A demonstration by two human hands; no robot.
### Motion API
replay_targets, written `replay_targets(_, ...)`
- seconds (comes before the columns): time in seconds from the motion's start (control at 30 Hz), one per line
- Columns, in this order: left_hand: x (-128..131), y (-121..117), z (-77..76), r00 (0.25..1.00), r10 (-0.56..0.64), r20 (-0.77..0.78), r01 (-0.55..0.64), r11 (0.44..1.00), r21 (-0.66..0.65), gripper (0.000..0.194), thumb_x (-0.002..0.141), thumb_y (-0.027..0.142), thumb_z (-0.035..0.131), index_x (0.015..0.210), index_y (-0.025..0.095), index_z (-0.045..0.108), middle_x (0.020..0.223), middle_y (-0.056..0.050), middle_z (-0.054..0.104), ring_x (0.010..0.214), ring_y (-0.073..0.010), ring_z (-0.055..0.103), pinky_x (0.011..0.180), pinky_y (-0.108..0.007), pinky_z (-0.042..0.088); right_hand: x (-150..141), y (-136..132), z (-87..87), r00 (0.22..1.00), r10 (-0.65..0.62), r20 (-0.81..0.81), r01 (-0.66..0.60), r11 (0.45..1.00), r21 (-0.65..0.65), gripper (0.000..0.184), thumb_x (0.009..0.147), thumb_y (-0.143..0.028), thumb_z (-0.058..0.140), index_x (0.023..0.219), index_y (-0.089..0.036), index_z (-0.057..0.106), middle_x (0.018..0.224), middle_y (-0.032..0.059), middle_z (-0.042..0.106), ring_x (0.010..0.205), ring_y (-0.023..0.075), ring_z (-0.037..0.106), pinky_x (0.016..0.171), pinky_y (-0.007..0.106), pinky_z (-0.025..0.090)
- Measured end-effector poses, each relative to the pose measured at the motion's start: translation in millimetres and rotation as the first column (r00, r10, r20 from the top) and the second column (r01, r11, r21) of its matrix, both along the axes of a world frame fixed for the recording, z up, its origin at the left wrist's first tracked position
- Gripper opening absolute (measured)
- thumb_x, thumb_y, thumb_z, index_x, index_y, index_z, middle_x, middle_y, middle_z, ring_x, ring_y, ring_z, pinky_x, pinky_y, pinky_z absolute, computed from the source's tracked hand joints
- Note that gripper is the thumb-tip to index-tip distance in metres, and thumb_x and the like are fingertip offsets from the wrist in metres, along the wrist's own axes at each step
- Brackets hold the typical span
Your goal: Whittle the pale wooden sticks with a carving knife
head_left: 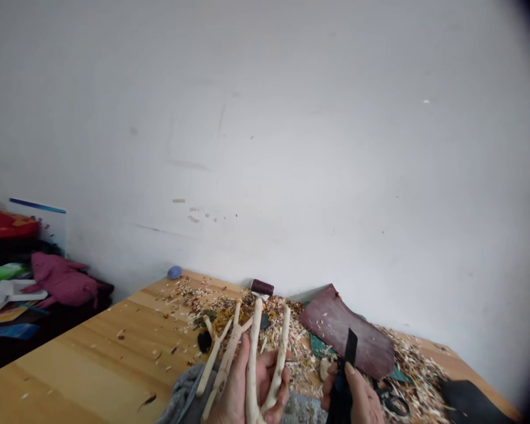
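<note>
My left hand (pixel 234 393) is wrapped round a peeled, forked stick (pixel 253 359), whose two prongs point up and away from me. My right hand (pixel 363 396) grips a black-handled utility knife (pixel 341 393), its dark flat blade upward. Blade and stick are apart. Just left of my left hand lie two more pale forked sticks, a smaller one (pixel 212 362) and a longer one (pixel 235 337), the latter partly hidden by my hand. Behind the knife, a maroon leather piece (pixel 348 335) rests on wood shavings (pixel 289 335). The stick's lower end is cut off by the frame.
Shavings are spread across the wooden table (pixel 115 359), which meets a white wall (pixel 291 147). A dark thread spool (pixel 262 287) and a bluish ball (pixel 175 272) lie at the back. Grey cloth (pixel 181 393) is by my left hand. Farther left sits a pink stuffed toy (pixel 66 280).
</note>
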State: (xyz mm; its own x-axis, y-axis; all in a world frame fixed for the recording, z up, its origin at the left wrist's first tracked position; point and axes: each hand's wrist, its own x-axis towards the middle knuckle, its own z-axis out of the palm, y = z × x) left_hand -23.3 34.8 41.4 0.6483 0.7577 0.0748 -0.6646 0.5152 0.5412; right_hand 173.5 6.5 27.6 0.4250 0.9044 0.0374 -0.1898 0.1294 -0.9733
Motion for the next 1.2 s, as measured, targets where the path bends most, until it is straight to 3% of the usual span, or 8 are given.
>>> replay_targets(0.1,1.7,-1.1,0.7,0.999,0.024,-0.029,-0.024,1.000,-0.019,0.086,0.079,0.087,0.032,0.099,0.010,0.066,0.078,-0.010,0.067,0.054,-0.0119,0.059,0.038,-0.017,0.031,-1.6,-0.6,-0.2,0.998,-0.019,-0.059,0.021,0.999,0.032,0.050,0.072,-0.070,0.063,0.077,-0.020,0.061,0.055,-0.0012,0.059,0.047,0.0157,0.053,0.044,0.026,0.039)
replay_targets(0.2,2.9,-1.6,2.2,0.995,0.051,-0.082,-0.056,0.997,-0.059,0.083,0.080,0.085,0.035,0.095,0.010,0.068,0.078,-0.010,0.068,0.055,-0.0125,0.061,0.037,-0.017,0.032,-4.9,-1.6,0.0,1.000,-0.021,-0.019,0.022,0.998,0.067,0.048,0.075,-0.066,0.063,0.077,-0.018,0.063,0.052,-0.0011,0.057,0.044,0.0140,0.049,0.043,0.025,0.038)
replay_targets(0.3,3.8,-1.5,2.6,0.990,0.075,-0.119,-0.084,0.994,-0.076,0.071,0.077,0.078,0.053,0.093,0.010,0.068,0.075,-0.008,0.068,0.055,-0.0127,0.062,0.036,-0.016,0.032,-5.6,-1.8,0.7,0.998,-0.039,-0.040,0.044,0.989,0.140,0.050,0.077,-0.064,0.064,0.098,-0.019,0.064,0.058,-0.0020,0.061,0.046,0.0143,0.050,0.045,0.026,0.040)
replay_targets(0.4,5.0,0.1,0.0,0.983,0.107,-0.152,-0.119,0.990,-0.073,0.050,0.071,0.057,0.075,0.092,0.012,0.067,0.071,-0.005,0.068,0.054,-0.0124,0.062,0.035,-0.015,0.032,-2.9,-1.2,1.8,0.995,-0.079,-0.057,0.087,0.984,0.154,0.060,0.076,-0.066,0.064,0.117,-0.022,0.056,0.069,-0.0017,0.066,0.051,0.0157,0.054,0.045,0.026,0.041)
replay_targets(0.5,6.5,3.0,-5.8,0.974,0.140,-0.178,-0.156,0.984,-0.080,0.041,0.069,0.045,0.079,0.091,0.014,0.065,0.069,-0.003,0.067,0.051,-0.0119,0.061,0.035,-0.016,0.033,-1.0,-0.5,1.9,0.996,-0.089,-0.002,0.089,0.986,0.143,0.056,0.077,-0.066,0.063,0.112,-0.022,0.055,0.074,-0.0006,0.067,0.054,0.0160,0.056,0.042,0.025,0.037)
replay_targets(0.8,7.6,6.3,-22.8,0.955,0.184,-0.234,-0.196,0.980,-0.028,0.031,0.084,0.044,0.069,0.095,0.017,0.059,0.074,-0.002,0.065,0.051,-0.0085,0.058,0.038,-0.015,0.033,-5.2,1.0,-3.3,1.000,-0.002,0.007,0.001,0.979,0.205,0.052,0.081,-0.065,0.062,0.107,-0.022,0.052,0.069,-0.0029,0.064,0.051,0.0145,0.055,0.041,0.024,0.032)
replay_targets(1.1,9.4,5.2,-23.1,0.935,0.226,-0.273,-0.231,0.973,0.014,0.037,0.079,0.046,0.074,0.096,0.017,0.060,0.076,-0.003,0.065,0.049,-0.0075,0.057,0.037,-0.015,0.031,-10.1,1.4,-3.1,0.987,0.095,0.129,-0.117,0.977,0.181,0.062,0.077,-0.074,0.058,0.108,-0.022,0.051,0.059,-0.0054,0.060,0.047,0.0166,0.056,0.043,0.026,0.039)
replay_targets(1.2,10.1,9.8,-28.8,0.947,0.200,-0.251,-0.208,0.978,-0.006,0.039,0.078,0.050,0.072,0.095,0.017,0.062,0.073,-0.003,0.067,0.050,-0.0105,0.060,0.038,-0.016,0.033,-18.2,-0.6,-1.7,0.986,0.077,0.150,-0.105,0.976,0.189,0.053,0.081,-0.073,0.054,0.097,-0.022,0.053,0.055,-0.0064,0.057,0.043,0.0148,0.053,0.045,0.026,0.042)
